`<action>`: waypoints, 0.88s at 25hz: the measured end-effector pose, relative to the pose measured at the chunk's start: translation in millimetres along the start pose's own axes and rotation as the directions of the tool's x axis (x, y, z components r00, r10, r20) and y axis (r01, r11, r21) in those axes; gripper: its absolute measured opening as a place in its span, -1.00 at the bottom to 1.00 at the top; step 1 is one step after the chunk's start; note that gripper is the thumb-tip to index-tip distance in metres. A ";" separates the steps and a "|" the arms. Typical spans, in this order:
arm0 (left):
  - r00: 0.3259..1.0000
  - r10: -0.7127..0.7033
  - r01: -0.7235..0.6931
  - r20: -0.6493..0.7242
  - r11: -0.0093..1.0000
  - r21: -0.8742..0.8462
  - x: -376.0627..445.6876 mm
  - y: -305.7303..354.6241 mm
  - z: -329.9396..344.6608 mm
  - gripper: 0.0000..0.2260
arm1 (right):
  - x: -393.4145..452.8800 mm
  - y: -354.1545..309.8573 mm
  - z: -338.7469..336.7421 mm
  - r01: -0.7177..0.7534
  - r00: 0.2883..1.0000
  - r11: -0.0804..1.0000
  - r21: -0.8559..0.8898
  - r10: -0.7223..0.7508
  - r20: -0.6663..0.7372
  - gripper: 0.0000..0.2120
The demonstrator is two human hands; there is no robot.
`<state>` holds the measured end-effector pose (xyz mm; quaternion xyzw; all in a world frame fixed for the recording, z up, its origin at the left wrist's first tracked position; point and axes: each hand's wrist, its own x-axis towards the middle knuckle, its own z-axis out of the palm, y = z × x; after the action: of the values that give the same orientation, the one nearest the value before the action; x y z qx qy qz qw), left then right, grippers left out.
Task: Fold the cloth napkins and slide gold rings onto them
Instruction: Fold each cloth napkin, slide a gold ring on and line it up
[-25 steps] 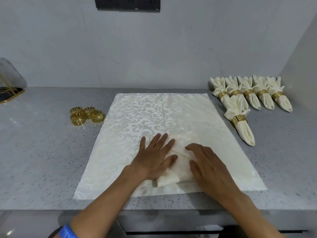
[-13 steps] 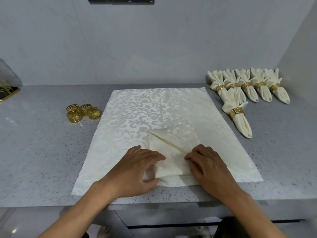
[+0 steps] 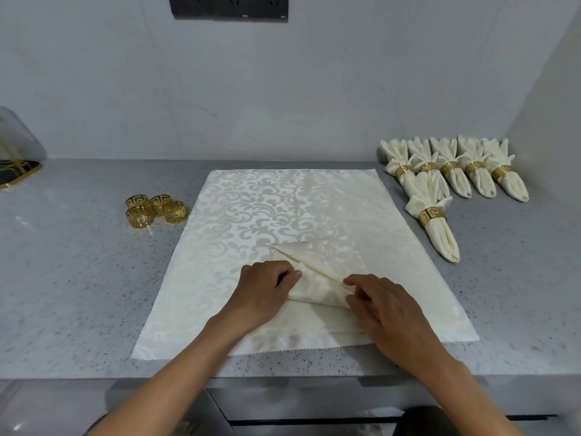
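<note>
Pinching napkin (image 3: 317, 272) at centre frame: left hand (image 3: 264, 287) & right hand (image 3: 383, 306), on cream cloth (image 3: 251, 215). Loose rings (image 3: 155, 210) mid-left; ringed napkins (image 3: 452, 177) upper right, well apart.

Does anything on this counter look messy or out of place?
Only one thing: a finished napkin lies in front of the neat row of five, overlapping it. The spare gold rings sit in a loose cluster. Nothing looks spilled or damaged.

Setting: domestic kitchen or dining-prep area. Evidence: grey speckled stone surface (image 3: 78, 278) set against a pale slab wall (image 3: 283, 89); black multi-socket outlet panel (image 3: 228, 6) mounted above; drawer fronts (image 3: 314, 401) below the front edge; damask place mat (image 3: 251, 215); ringed cloth napkins (image 3: 456, 171) lined up at right.
</note>
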<state>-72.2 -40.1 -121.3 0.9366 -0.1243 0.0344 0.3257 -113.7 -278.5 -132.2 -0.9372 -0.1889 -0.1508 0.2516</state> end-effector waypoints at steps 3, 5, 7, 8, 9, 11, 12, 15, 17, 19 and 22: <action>0.997 -0.005 0.010 -0.077 0.997 0.072 2.5 -1.7 7.8 -0.62 | -1.5 -0.5 -0.4 0.015 0.999 1.000 -0.020 -0.016 -0.043 -0.91; 0.993 0.009 -0.001 -0.116 0.998 0.070 2.5 -0.7 10.1 -0.70 | -1.5 1.7 2.6 0.052 0.996 0.997 -0.058 -0.055 -0.064 -0.90; 0.991 0.023 -0.018 -0.132 0.999 0.038 0.5 1.0 9.8 -0.86 | -3.5 6.4 5.5 0.086 0.991 0.987 -0.139 -0.098 -0.086 -0.89; 0.991 0.032 -0.029 -0.131 0.999 0.028 -0.6 1.4 9.2 -0.96 | -5.2 8.1 5.6 0.109 0.989 0.978 -0.177 -0.124 -0.078 -0.91; 0.990 0.043 -0.039 -0.137 0.999 0.035 -1.4 0.8 9.1 -0.97 | -7.0 8.8 4.6 0.131 0.987 0.969 -0.209 -0.147 -0.061 -0.91; 0.978 0.138 -0.110 -0.158 0.979 0.174 -1.2 -2.5 10.4 -0.92 | -7.3 9.6 1.1 0.163 0.983 0.945 -0.282 -0.180 -0.035 -0.86; 0.971 0.186 -0.140 -0.153 0.953 0.269 -0.8 -1.0 10.3 -0.87 | -5.5 10.0 -0.2 0.182 0.979 0.927 -0.329 -0.201 -0.024 -0.86; 0.984 0.174 -0.145 -0.047 0.917 0.373 0.3 14.8 3.7 -0.72 | 2.8 4.7 -1.7 0.249 0.960 0.865 -0.436 -0.279 -0.005 -0.88; 0.988 0.144 -0.153 0.051 0.913 0.377 3.5 17.9 -5.9 -0.67 | 2.4 -11.1 -2.3 0.257 0.958 0.880 -0.400 -0.288 -0.018 -0.85; 0.971 0.112 -0.187 0.212 0.908 0.375 10.1 15.2 -19.0 -0.72 | -3.5 -43.4 2.5 0.234 0.967 0.929 -0.286 -0.252 -0.026 -0.85; 0.882 0.065 -0.226 0.467 0.927 0.299 25.5 14.3 -37.4 -0.71 | -1.8 -101.7 29.2 0.054 0.997 0.994 -0.097 -0.058 -0.042 -0.77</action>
<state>-50.5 -33.1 -79.6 0.9491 -0.2591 -0.1367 0.1155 -153.5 -182.0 -114.9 -0.9388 -0.2020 -0.1878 0.2062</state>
